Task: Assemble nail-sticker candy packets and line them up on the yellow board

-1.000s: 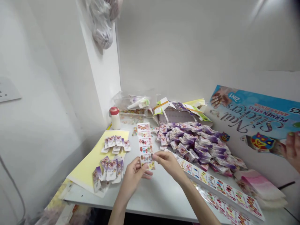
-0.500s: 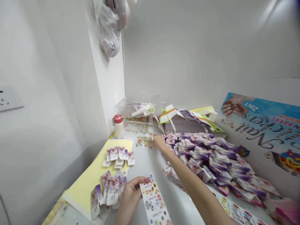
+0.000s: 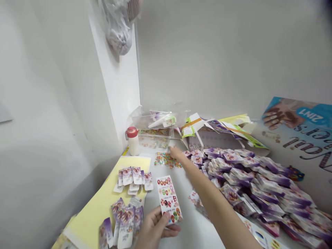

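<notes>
In my left hand (image 3: 158,226), closed with the thumb on top, is a nail sticker sheet (image 3: 169,199) printed with rows of small coloured pictures. My right hand (image 3: 175,152) reaches far over the table, at the back edge of a heap of tiny colourful pieces (image 3: 166,159); its fingers are too small and partly hidden to make out. Left of the sheet, several opened purple-and-white small boxes (image 3: 127,221) lie on yellow paper (image 3: 89,209). Another cluster of such boxes (image 3: 132,176) sits farther back.
A large pile of purple-and-white boxes (image 3: 241,173) covers the right side. Behind it leans a printed "Nail Stickers" carton (image 3: 293,138). A red-capped bottle (image 3: 133,141) stands by the left wall. Clear plastic bags (image 3: 155,121) lie at the back, and a bag (image 3: 119,34) hangs above.
The sheet in my left hand now shows a different printed face and looks shorter, held from below. My right hand stays around the small pieces. The view has turned slightly left.
</notes>
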Demonstrator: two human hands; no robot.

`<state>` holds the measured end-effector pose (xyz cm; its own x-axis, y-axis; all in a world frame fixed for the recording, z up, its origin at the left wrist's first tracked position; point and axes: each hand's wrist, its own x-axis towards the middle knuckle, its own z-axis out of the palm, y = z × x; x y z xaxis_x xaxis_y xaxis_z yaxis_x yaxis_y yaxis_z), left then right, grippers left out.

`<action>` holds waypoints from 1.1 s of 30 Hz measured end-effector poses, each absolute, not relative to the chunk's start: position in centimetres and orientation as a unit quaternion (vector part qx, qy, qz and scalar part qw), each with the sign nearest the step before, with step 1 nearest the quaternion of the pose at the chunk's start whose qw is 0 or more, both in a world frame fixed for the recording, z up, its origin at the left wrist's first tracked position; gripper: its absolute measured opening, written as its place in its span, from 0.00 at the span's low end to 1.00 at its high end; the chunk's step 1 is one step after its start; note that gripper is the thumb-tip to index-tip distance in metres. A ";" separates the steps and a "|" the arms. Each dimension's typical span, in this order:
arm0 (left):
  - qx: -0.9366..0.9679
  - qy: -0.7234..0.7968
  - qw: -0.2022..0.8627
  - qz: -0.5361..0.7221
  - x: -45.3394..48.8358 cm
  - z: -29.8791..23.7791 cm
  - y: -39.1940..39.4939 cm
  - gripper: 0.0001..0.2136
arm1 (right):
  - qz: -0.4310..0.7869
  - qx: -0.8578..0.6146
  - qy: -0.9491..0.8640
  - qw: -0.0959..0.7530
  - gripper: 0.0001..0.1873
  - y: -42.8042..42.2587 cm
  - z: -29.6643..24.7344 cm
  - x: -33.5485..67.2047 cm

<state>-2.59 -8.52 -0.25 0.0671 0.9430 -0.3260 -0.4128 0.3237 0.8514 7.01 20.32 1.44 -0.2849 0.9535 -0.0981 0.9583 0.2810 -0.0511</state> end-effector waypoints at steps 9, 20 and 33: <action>0.239 0.465 0.676 0.519 -2.3 -0.7 -8.5 0.44 | -0.109 0.586 0.803 -0.007 0.17 19.0 0.0 6.3; 0.222 0.446 0.670 0.550 -2.3 0.5 -9.4 0.11 | -0.168 0.563 0.779 -0.218 0.08 13.1 -1.4 8.3; 0.329 0.490 0.557 0.585 -1.8 1.1 -10.4 0.27 | -0.377 0.475 0.621 -0.498 0.19 0.0 2.2 12.8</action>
<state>-1.76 -10.41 1.13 -0.1636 0.9733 -0.1608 -0.3290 0.0999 0.9390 12.84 -0.04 2.24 -0.0540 0.9641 0.2601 0.2138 0.2656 -0.9401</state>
